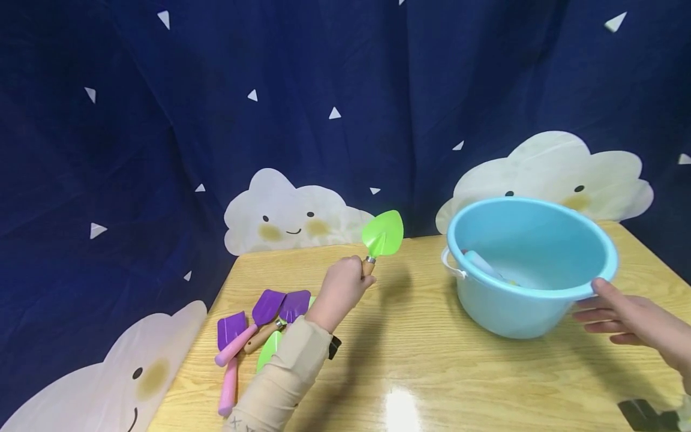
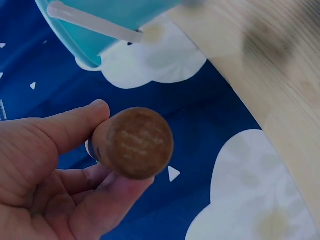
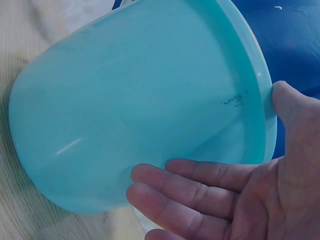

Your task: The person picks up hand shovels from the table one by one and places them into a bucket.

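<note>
My left hand (image 1: 341,291) grips the wooden handle of a small hand trowel (image 1: 384,234) with a light green blade, raised above the table. In the left wrist view the round butt of the handle (image 2: 140,144) faces the camera, between thumb and fingers. At the right, my right hand (image 1: 628,315) touches a light blue bucket (image 1: 518,312). Its thumb lies on the rim, while the fingers stretch out, loosely straight, along the outer wall (image 3: 125,100). Inside the bucket lies a pale blue object (image 1: 482,264); the rest of its contents is partly hidden.
Left on the wooden table (image 1: 421,372) lie several toy garden tools: a purple shovel with pink handle (image 1: 237,343), another purple blade (image 1: 295,305) and a green blade (image 1: 269,349), partly behind my left arm. A white bucket handle (image 1: 452,264) hangs at the side. Behind stands a dark blue curtain (image 1: 324,150).
</note>
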